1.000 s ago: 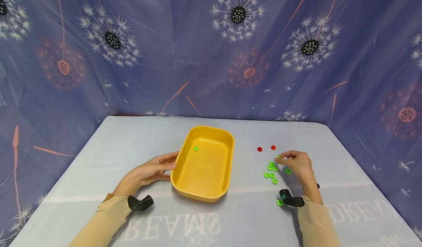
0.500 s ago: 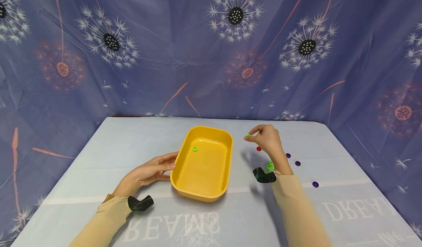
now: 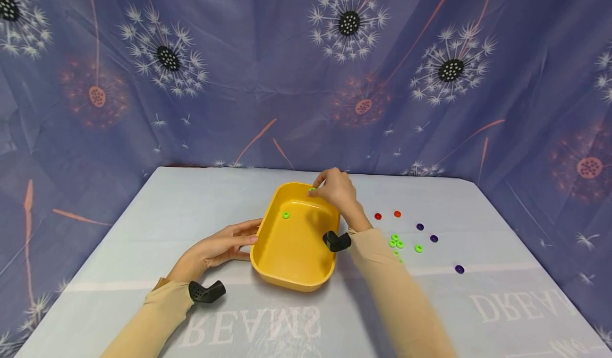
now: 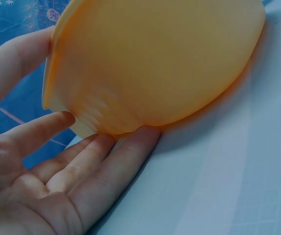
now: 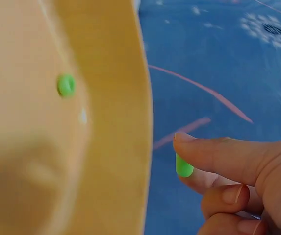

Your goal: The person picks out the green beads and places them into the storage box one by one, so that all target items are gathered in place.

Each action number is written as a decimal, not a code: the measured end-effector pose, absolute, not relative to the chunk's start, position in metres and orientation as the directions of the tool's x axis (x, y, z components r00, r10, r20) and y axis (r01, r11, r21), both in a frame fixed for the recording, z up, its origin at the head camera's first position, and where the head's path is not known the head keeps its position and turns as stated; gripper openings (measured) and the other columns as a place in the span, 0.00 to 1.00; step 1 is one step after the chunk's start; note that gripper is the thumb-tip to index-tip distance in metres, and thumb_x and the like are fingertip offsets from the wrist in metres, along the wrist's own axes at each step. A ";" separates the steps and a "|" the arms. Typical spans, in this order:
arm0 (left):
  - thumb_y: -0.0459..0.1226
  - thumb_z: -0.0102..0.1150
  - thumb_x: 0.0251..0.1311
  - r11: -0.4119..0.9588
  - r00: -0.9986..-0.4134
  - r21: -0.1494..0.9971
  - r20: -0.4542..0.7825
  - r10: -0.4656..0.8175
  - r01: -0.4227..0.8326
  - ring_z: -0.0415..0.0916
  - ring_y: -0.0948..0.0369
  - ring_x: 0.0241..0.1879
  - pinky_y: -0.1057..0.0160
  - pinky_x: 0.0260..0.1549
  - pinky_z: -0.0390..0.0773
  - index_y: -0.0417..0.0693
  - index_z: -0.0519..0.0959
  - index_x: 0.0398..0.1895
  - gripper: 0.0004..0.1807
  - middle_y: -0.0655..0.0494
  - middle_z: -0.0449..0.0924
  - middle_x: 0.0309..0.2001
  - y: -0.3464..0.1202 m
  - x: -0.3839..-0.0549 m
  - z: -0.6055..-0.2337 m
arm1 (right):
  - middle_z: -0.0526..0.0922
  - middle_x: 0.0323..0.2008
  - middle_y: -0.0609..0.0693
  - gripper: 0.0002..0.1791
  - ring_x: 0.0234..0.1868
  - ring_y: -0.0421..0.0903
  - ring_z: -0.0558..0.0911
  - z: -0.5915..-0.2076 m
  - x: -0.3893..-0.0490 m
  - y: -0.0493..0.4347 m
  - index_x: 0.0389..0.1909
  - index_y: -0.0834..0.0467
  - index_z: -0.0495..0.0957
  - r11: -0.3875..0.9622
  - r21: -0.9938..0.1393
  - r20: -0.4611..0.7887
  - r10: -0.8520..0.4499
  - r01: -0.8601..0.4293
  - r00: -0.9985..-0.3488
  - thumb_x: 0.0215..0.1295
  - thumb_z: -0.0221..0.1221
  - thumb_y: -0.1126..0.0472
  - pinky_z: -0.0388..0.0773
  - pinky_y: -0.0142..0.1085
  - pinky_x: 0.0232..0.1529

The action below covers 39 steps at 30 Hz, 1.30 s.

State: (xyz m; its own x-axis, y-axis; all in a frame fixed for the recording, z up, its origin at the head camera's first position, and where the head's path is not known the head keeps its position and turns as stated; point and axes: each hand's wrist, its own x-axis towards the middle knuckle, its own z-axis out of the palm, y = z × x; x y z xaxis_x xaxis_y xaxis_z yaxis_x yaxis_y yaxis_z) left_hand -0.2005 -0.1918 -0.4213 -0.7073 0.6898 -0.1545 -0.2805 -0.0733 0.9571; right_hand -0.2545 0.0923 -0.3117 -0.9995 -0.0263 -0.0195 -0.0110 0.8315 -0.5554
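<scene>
A yellow rectangular tray (image 3: 294,254) stands mid-table. My left hand (image 3: 222,246) holds its left side, thumb at the rim and other fingers against the outer wall, as the left wrist view shows. One green ring-shaped bead (image 3: 286,215) lies inside the tray towards the far left. Between thumb and forefinger, my right hand (image 3: 337,190) pinches a second green bead (image 5: 183,166). In the head view, that hand is over the tray's far right corner. The right wrist view has the tray's wall (image 5: 113,117) to the left of the fingertips.
Several green beads (image 3: 396,241) lie right of the tray, some partly hidden by the right sleeve. Farther back are a red bead (image 3: 377,216) and an orange-red bead (image 3: 397,214). Purple beads (image 3: 433,238) are spread farther right. A patterned cloth (image 3: 287,82) hangs behind the table.
From the green cluster on the right, my right hand has moved up and left to the tray, carrying a green bead. The left hand keeps its hold on the tray.
</scene>
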 end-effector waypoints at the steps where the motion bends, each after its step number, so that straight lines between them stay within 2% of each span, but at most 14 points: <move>1: 0.36 0.53 0.72 -0.074 -0.707 0.957 -0.154 0.691 -0.281 0.74 0.58 0.60 0.49 0.58 0.78 0.36 0.43 0.78 0.41 0.32 0.46 0.76 -0.192 -0.200 -0.421 | 0.84 0.37 0.52 0.12 0.35 0.51 0.80 -0.314 -0.255 0.087 0.36 0.54 0.87 0.836 -0.549 -0.024 -0.034 -0.015 -0.999 0.54 0.74 0.54 0.78 0.40 0.31; 6: 0.35 0.51 0.73 -0.065 -0.706 0.955 -0.166 0.688 -0.288 0.75 0.58 0.60 0.50 0.57 0.79 0.37 0.43 0.79 0.39 0.33 0.47 0.76 -0.193 -0.199 -0.422 | 0.86 0.37 0.49 0.09 0.34 0.48 0.80 -0.322 -0.261 0.064 0.31 0.53 0.86 0.855 -0.518 -0.040 -0.045 -0.018 -0.998 0.54 0.74 0.54 0.79 0.41 0.34; 8: 0.35 0.51 0.73 -0.061 -0.706 0.954 -0.173 0.687 -0.293 0.75 0.58 0.60 0.51 0.57 0.79 0.38 0.43 0.79 0.39 0.33 0.47 0.76 -0.193 -0.199 -0.422 | 0.85 0.33 0.47 0.09 0.30 0.46 0.79 -0.325 -0.263 0.058 0.24 0.52 0.83 0.857 -0.515 -0.050 -0.044 -0.012 -0.998 0.54 0.74 0.55 0.76 0.39 0.31; 11: 0.35 0.51 0.73 -0.060 -0.707 0.955 -0.172 0.686 -0.291 0.75 0.57 0.60 0.51 0.57 0.78 0.38 0.43 0.79 0.39 0.34 0.47 0.76 -0.194 -0.199 -0.422 | 0.79 0.22 0.46 0.17 0.23 0.44 0.73 -0.328 -0.265 0.053 0.16 0.52 0.76 0.856 -0.517 -0.082 -0.051 -0.001 -0.995 0.54 0.73 0.56 0.69 0.36 0.25; 14: 0.36 0.51 0.73 -0.059 -0.706 0.957 -0.167 0.688 -0.284 0.75 0.57 0.60 0.50 0.57 0.78 0.38 0.43 0.79 0.39 0.33 0.47 0.76 -0.195 -0.200 -0.422 | 0.73 0.16 0.47 0.21 0.19 0.43 0.68 -0.332 -0.267 0.050 0.13 0.53 0.71 0.857 -0.516 -0.116 -0.062 0.007 -0.991 0.55 0.73 0.57 0.63 0.35 0.22; 20: 0.35 0.51 0.73 -0.059 -0.705 0.955 -0.173 0.688 -0.292 0.74 0.58 0.60 0.50 0.58 0.78 0.39 0.43 0.79 0.39 0.34 0.47 0.76 -0.194 -0.199 -0.421 | 0.72 0.20 0.47 0.16 0.25 0.45 0.70 -0.345 -0.270 0.045 0.16 0.53 0.74 0.874 -0.485 -0.142 -0.059 0.018 -0.988 0.55 0.72 0.59 0.67 0.38 0.27; 28: 0.35 0.51 0.73 -0.055 -0.710 0.954 -0.180 0.680 -0.295 0.75 0.58 0.60 0.49 0.57 0.78 0.40 0.44 0.79 0.39 0.34 0.47 0.76 -0.193 -0.199 -0.422 | 0.77 0.25 0.49 0.09 0.30 0.48 0.74 -0.363 -0.275 0.041 0.22 0.55 0.78 0.901 -0.431 -0.183 -0.036 0.047 -0.983 0.55 0.70 0.63 0.72 0.42 0.36; 33: 0.36 0.52 0.72 -0.050 -0.713 0.955 -0.183 0.677 -0.293 0.74 0.57 0.61 0.49 0.58 0.78 0.39 0.44 0.79 0.40 0.33 0.47 0.76 -0.192 -0.199 -0.421 | 0.78 0.24 0.49 0.09 0.30 0.47 0.75 -0.370 -0.277 0.042 0.21 0.55 0.79 0.907 -0.416 -0.202 -0.019 0.068 -0.979 0.53 0.71 0.64 0.72 0.40 0.35; 39: 0.37 0.53 0.72 -0.049 -0.719 0.957 -0.179 0.671 -0.284 0.73 0.57 0.61 0.48 0.58 0.77 0.38 0.44 0.79 0.40 0.33 0.48 0.76 -0.193 -0.200 -0.422 | 0.80 0.27 0.50 0.09 0.32 0.48 0.76 -0.372 -0.278 0.041 0.24 0.55 0.79 0.894 -0.441 -0.205 -0.015 0.079 -0.979 0.52 0.73 0.63 0.72 0.43 0.40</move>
